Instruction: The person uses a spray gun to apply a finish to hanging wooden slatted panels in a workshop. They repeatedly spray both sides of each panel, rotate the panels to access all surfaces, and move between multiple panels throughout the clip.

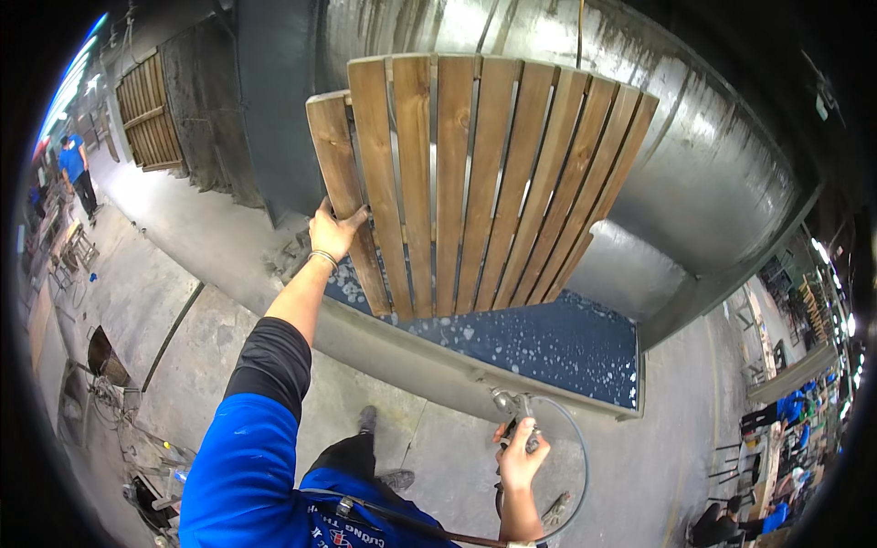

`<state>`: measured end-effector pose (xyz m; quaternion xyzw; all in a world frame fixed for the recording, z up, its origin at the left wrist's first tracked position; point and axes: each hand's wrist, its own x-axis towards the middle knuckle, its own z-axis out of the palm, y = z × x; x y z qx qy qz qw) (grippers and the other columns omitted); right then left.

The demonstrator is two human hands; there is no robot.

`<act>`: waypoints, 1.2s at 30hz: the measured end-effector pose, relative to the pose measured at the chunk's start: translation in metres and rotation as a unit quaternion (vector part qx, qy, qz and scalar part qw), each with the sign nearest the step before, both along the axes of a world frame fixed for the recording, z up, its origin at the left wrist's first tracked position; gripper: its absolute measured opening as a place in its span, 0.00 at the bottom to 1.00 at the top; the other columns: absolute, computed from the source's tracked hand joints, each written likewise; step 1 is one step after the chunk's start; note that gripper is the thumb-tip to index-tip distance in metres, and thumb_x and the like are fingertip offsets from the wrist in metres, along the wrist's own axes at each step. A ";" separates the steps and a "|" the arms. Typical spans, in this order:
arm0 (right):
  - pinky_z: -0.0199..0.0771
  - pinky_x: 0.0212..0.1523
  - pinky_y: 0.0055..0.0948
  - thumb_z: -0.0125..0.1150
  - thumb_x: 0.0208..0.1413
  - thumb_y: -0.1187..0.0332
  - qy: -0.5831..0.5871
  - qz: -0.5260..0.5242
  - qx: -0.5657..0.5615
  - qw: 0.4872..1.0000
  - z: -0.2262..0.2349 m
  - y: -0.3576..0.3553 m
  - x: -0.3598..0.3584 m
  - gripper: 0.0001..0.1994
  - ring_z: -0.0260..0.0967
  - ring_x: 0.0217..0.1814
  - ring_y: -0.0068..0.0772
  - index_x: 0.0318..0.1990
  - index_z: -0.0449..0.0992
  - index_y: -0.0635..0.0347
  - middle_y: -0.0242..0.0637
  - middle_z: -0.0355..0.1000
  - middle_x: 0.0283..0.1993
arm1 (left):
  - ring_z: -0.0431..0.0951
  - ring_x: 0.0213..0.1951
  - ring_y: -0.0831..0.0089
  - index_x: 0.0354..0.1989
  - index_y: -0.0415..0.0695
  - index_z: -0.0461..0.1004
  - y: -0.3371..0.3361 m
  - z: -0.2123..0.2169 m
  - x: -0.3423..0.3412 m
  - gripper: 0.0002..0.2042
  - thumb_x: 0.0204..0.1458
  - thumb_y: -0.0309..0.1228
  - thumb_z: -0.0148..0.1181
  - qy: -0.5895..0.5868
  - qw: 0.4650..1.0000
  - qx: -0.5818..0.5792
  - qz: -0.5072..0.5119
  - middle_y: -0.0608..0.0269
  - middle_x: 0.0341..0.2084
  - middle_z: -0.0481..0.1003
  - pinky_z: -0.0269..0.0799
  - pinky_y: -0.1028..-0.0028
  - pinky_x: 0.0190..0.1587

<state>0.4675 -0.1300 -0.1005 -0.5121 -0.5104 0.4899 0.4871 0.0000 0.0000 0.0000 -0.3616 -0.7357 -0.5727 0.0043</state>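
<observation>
A brown slatted wooden panel (452, 183) stands upright in front of me, its slats fanning wider toward the top. My left hand (333, 230) is closed around its left outer slat, thumb on the front face. A thin cord (580, 36) runs down from above to behind the panel's top; where it attaches is hidden. At the lower right, my right hand (523, 457) is wrapped around a metal spray gun (505, 400), apart from the panel. A grey hose (585, 457) loops near the gun. Whether the gun is spraying cannot be made out.
Below the panel lies a trough of dark blue liquid (548, 342) with white foam spots, behind a raised rim (411, 352). A shiny, streaked metal wall (703, 137) curves behind. Another slatted panel (146, 114) hangs far left, near a walking person (75, 169). Several people work far right.
</observation>
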 end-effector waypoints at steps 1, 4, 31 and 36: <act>0.53 0.15 0.20 0.50 0.73 0.49 0.054 -0.015 0.016 0.998 0.021 -0.002 -0.003 0.27 0.61 0.18 0.17 0.29 0.73 0.64 0.38 0.74 0.24 | 0.84 0.51 0.52 0.56 0.38 0.75 -0.001 0.000 0.001 0.32 0.45 0.43 0.77 -0.002 1.000 0.002 0.004 0.44 0.45 0.83 0.76 0.59 0.58; 0.52 0.13 0.18 0.50 0.69 0.40 0.140 0.020 0.181 0.973 0.085 0.010 -0.015 0.34 0.67 0.22 0.22 0.49 0.72 0.74 0.41 0.72 0.26 | 0.84 0.51 0.52 0.55 0.37 0.76 0.004 0.011 0.004 0.32 0.44 0.43 0.77 -0.006 1.000 0.019 0.020 0.44 0.45 0.83 0.77 0.59 0.58; 0.60 0.27 0.25 0.51 0.74 0.55 -0.085 0.033 0.012 0.996 0.026 0.042 -0.090 0.25 0.64 0.24 0.19 0.26 0.75 0.64 0.30 0.71 0.22 | 0.83 0.51 0.53 0.60 0.35 0.65 0.009 -0.003 -0.067 0.30 0.55 0.39 0.70 -0.007 0.996 0.046 -0.081 0.42 0.49 0.81 0.78 0.62 0.55; 0.65 0.29 0.25 0.52 0.73 0.54 -0.075 0.066 -0.001 0.995 0.035 0.029 -0.108 0.24 0.68 0.26 0.21 0.28 0.76 0.65 0.32 0.74 0.24 | 0.72 0.65 0.63 0.67 0.33 0.59 0.006 -0.016 -0.102 0.25 0.60 0.19 0.50 -0.224 0.936 0.159 -0.222 0.47 0.62 0.73 0.67 0.70 0.65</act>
